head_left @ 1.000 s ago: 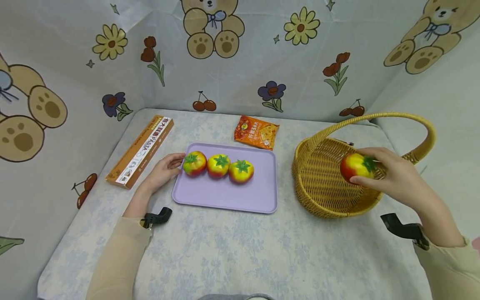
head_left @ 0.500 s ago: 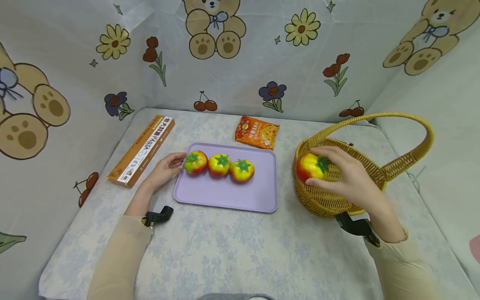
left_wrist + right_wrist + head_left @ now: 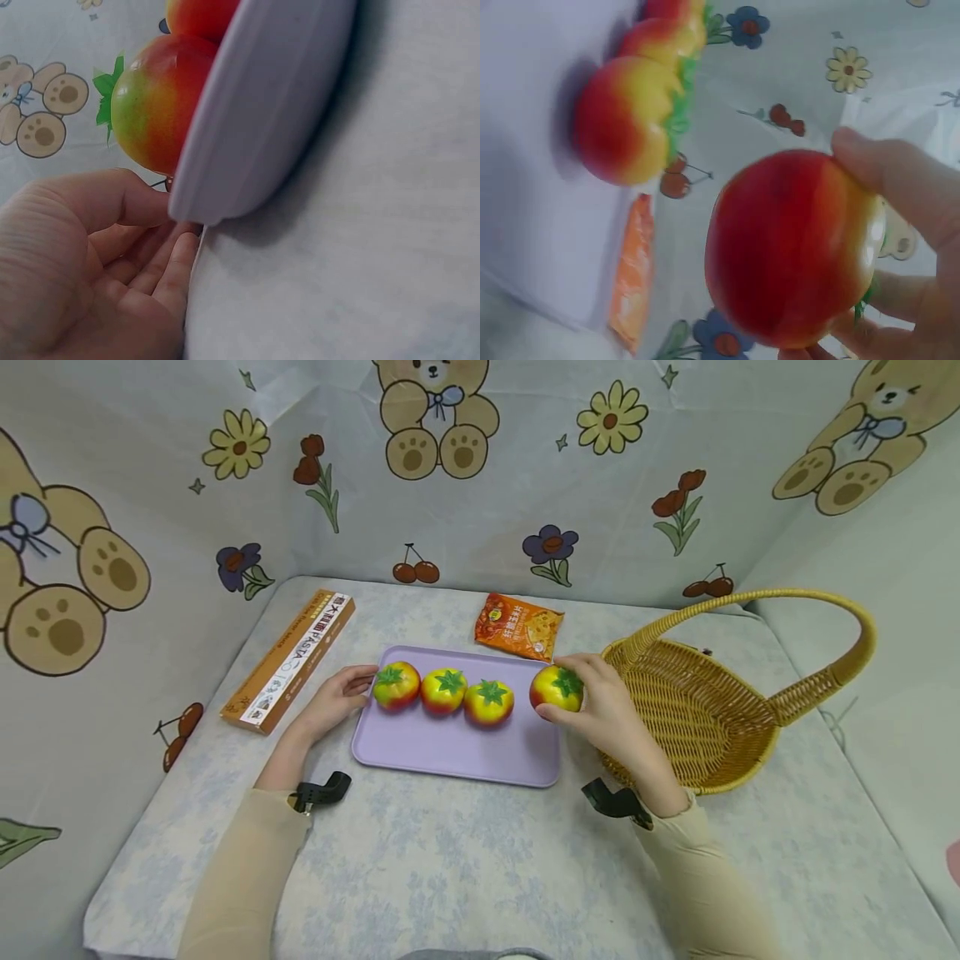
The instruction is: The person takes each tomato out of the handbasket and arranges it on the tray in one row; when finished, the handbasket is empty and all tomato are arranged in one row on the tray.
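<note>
My right hand [image 3: 600,706] holds a red-and-yellow tomato-like fruit [image 3: 552,691] with a green leafy top, above the right end of the lilac tray [image 3: 450,756]. In the right wrist view, the thumb and fingers curve round this fruit [image 3: 787,247]. Three similar fruits, the left [image 3: 397,687], the middle [image 3: 444,692] and the right [image 3: 489,703], sit in a row on the tray. At the tray's left edge rests my left hand [image 3: 333,700], its fingers loosely bent. The left wrist view shows its fingertips touching the tray rim [image 3: 225,150], partly hidden by it.
A yellow wicker basket [image 3: 678,718] with a tall handle stands right of the tray, partly behind the right forearm. An orange snack packet [image 3: 519,627] lies behind the tray. At the left is a long pasta box [image 3: 288,662]. Patterned cloth walls surround the table.
My right hand has carried the fruit leftward, from over the basket to over the tray's right end. The left hand has stayed at the tray edge.
</note>
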The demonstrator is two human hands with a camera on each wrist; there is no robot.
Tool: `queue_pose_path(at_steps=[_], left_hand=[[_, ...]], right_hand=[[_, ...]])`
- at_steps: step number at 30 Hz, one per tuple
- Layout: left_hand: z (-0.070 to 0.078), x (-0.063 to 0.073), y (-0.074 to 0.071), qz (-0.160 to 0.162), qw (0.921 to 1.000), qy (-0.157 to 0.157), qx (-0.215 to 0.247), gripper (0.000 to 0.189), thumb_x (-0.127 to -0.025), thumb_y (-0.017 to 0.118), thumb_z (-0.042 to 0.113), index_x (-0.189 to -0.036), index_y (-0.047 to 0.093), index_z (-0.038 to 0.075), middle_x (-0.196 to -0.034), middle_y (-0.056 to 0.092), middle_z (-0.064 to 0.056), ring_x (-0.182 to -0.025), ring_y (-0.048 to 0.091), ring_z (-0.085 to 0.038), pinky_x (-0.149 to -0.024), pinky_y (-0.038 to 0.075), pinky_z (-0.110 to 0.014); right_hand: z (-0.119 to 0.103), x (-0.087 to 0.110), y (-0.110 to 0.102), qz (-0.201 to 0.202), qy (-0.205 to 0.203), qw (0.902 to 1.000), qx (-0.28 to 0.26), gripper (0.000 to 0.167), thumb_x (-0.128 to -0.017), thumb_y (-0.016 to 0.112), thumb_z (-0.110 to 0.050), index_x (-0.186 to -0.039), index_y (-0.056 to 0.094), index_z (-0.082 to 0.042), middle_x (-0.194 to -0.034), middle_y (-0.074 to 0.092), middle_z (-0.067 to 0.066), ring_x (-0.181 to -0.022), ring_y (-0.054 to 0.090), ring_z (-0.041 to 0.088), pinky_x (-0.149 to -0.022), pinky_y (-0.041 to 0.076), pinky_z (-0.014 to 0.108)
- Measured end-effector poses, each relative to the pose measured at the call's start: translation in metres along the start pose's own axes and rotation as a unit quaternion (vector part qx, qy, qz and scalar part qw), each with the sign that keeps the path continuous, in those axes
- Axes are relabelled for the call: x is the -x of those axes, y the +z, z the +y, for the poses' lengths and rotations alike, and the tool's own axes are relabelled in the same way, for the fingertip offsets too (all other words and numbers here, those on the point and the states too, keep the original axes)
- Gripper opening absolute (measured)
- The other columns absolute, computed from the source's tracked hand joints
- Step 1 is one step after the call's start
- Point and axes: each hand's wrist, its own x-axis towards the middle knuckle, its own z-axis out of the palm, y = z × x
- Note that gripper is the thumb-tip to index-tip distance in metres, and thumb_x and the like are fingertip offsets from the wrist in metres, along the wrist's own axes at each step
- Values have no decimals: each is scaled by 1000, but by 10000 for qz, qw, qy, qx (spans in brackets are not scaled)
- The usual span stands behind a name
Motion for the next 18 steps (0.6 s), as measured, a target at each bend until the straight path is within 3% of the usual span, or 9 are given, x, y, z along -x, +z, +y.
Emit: queue_pose_path(at_steps=[6,11,18], left_hand=[[1,2,0,26,10000,-19,-40,53,-87,47,-15,-138,33,-14,-143,30,-29,-132,31,-39,-110,29,-42],[-16,-5,-2,65,9999,104,68,54,-86,49,-14,-138,35,-11,-143,33,-26,-132,33,-37,-110,30,-39],[1,0,1,4,10000,77,-6,53,-86,47,-16,-137,33,-15,-142,30,-30,-132,31,-40,-111,27,-44]], right_hand=[[9,-9,31,-33,253,9997,-12,68,-74,81,-30,-127,54,1,-125,48,17,-112,44,33,-93,42,48],[17,-12,46,-86,293,9994,181,70,-74,81,-29,-129,52,3,-126,47,20,-114,43,37,-94,41,49],[26,-12,56,-216,279,9990,267,69,-75,80,-30,-128,52,5,-125,47,23,-113,44,39,-94,40,50]])
